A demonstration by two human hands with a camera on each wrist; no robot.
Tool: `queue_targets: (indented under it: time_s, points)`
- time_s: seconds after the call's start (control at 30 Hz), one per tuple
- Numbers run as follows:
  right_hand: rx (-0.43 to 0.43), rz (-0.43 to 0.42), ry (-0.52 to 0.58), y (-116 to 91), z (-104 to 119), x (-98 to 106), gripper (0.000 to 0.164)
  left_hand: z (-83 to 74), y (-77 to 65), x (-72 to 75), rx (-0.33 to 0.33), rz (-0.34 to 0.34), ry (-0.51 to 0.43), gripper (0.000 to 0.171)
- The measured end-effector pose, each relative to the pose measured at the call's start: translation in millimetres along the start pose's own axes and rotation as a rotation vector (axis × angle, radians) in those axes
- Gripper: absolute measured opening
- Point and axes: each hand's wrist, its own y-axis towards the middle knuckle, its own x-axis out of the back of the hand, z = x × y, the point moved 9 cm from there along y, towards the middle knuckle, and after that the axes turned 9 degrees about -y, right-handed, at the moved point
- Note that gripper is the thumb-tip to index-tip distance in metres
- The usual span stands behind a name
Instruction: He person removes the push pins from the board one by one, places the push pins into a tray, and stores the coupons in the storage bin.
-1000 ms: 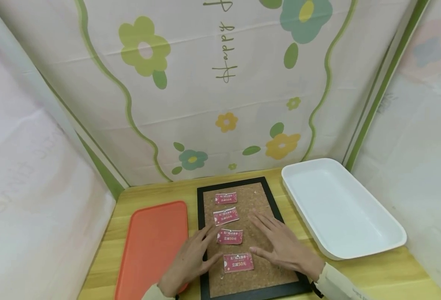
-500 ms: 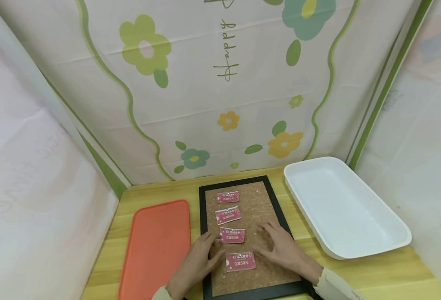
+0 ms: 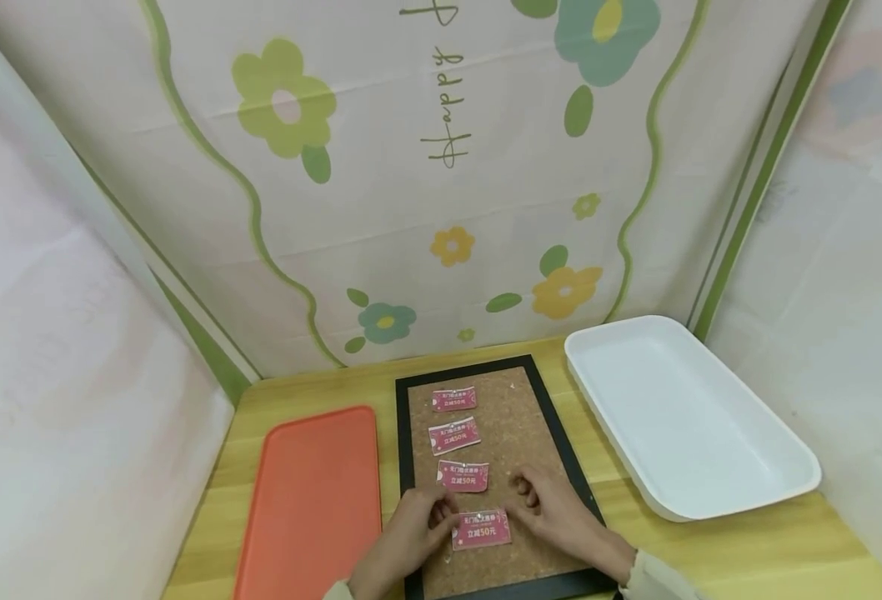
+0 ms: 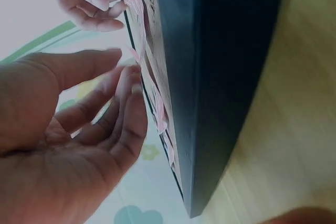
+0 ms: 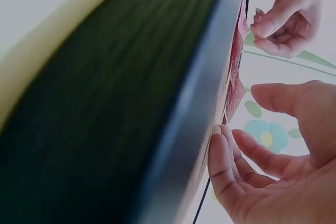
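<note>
A cork board in a black frame lies on the table. Several pink coupons are fixed down it in a column, each with a small clear pin at its top edge. My left hand is at the upper left corner of the nearest coupon, its thumb and fingers bent but slightly apart in the left wrist view. Just off that coupon's right edge is my right hand, with bent fingers touching the board and the thumb apart from them in the right wrist view. Neither hand plainly holds anything.
An orange-red tray lies left of the board. To the right stands a deep white tray. Flower-printed cloth hangs behind the wooden table, with pale cloth walls on both sides.
Both hands have drawn nearer to me along the board, down to the nearest coupon, and their fingers have bent more. The coupons stay in their places.
</note>
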Motion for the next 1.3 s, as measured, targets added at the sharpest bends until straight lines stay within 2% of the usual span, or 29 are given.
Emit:
queue_targets:
  time_s: [0.1,0.27,0.43,0.73,0.93,1.07,1.2,1.3]
  points:
    - [0.001,0.004,-0.003,-1,2,-3,0.024,0.6,0.7,-7.0,-0.006,0.021,-0.024,0.008]
    - [-0.019,0.017,-0.008,-3,5,-7,0.02,-1.8,2.7,-11.2,-0.028,0.011,-0.064,0.009]
    - [-0.035,0.052,0.021,-4,5,-15,0.019,-4.6,3.3,-15.0,-0.013,0.008,-0.091,0.014]
    - [-0.038,0.113,0.115,-5,9,-26,0.023,-6.6,4.1,-16.7,0.005,0.013,-0.107,0.017]
    - [-0.039,0.136,0.129,-2,11,-30,0.023,-6.4,5.3,-19.2,0.03,0.019,-0.119,0.024]
    - [-0.038,0.138,0.141,-1,13,-30,0.023,-10.7,7.1,-21.6,0.021,0.042,-0.111,0.03]
    - [-0.042,0.141,0.149,-2,16,-31,0.023,-14.5,7.8,-24.3,0.008,0.066,-0.099,0.033]
    - [-0.053,0.15,0.147,-2,17,-32,0.023,-13.2,8.4,-24.4,0.031,0.065,-0.095,0.031]
